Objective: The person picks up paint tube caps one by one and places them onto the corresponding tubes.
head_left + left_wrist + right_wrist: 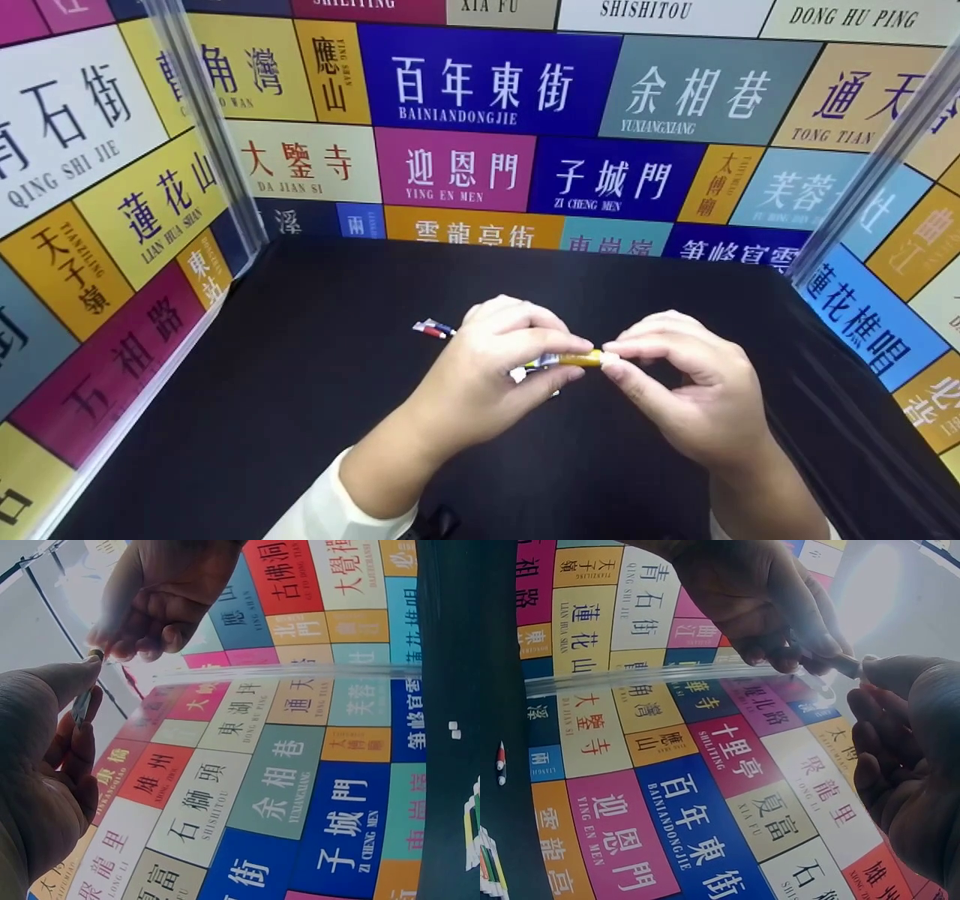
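The small yellow tube (pixel 576 359) is held level above the black surface (pixel 300 420), between the two hands, near the middle of the head view. It is thin, with a yellow body and a white tip at its right end; a whitish, flattened end shows below the left hand. What the tube contains cannot be read.

Step in hand, as judged: the cap end is being worked while the body is steadied. The left hand (pixel 499 360) holds the tube body, thumb and forefinger curled round it. The right hand (pixel 679 375) pinches the white tip, its fingers (pixel 637 349) drawn together on that end. Whether the cap is loose or seated cannot be told from these views.

The next move, as judged, calls for a firm hold on the body by the left hand and a twist or pull along the tube's axis by the right, without squeezing the body.

Position relative to the fingers: the tube spans the gap between the hands, each end inside a pinch, the middle exposed. In the right wrist view the tube (pixel 846 664) meets the right thumb tip.

A second small tube (pixel 433 328), red, white and blue, lies on the surface just beyond the left hand, apart from it. Printed sign panels (pixel 480 82) wall in the surface on three sides.
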A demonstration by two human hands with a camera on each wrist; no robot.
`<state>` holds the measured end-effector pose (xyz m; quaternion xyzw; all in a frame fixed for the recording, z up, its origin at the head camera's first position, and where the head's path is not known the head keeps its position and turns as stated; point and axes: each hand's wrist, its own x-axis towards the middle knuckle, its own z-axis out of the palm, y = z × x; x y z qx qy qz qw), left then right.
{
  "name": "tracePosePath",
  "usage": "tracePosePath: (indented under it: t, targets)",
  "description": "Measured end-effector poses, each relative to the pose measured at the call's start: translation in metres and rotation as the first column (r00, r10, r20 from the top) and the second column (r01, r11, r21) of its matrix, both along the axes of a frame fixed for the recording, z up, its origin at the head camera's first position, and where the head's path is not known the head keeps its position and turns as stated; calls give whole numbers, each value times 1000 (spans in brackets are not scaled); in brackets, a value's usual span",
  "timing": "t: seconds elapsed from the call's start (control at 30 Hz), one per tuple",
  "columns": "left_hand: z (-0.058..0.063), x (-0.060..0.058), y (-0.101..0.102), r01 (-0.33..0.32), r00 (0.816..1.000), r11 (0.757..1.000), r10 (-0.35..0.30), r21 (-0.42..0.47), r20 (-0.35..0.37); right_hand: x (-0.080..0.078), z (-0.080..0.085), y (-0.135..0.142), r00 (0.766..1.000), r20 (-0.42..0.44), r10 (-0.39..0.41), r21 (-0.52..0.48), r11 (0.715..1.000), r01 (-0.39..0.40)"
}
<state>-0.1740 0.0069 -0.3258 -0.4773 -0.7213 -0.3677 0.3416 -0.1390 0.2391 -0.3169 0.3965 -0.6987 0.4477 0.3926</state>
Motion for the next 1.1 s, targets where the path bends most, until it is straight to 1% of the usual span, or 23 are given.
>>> tracePosePath:
  t: [0.1,0.37,0.53,0.63,0.83,0.9,1.0,1.1]
  targets:
    - [0,0,1,3,1000,1000,-3,-3,-18,-1,-2,2,1000,23,-8,-4,1000,8]
    - [0,-1,2,14,1000,1000,-14,-11,-13,-3,-7,4,999,46,-17,-7,1000,17]
    - [-1,-2,2,14,1000,1000,-15,-5,-15,-3,-8,5,997,55,-47,8,999,47]
    - [-1,-2,2,17,1000,1000,-17,3,-8,-3,-8,5,997,51,-58,16,998,57]
    - [-1,-2,2,23,999,1000,-23,21,21,-4,-7,6,998,43,-47,1,999,47]
    - [-2,-2,2,20,999,999,-21,26,29,-4,-7,5,999,48,-26,-18,999,27]
    - [-2,-3,2,15,999,999,-16,39,39,-5,-6,2,998,39,45,-70,997,-42]
    - [-2,-3,2,9,998,998,-12,56,54,-5,-4,-4,991,-22,130,-120,984,-131]
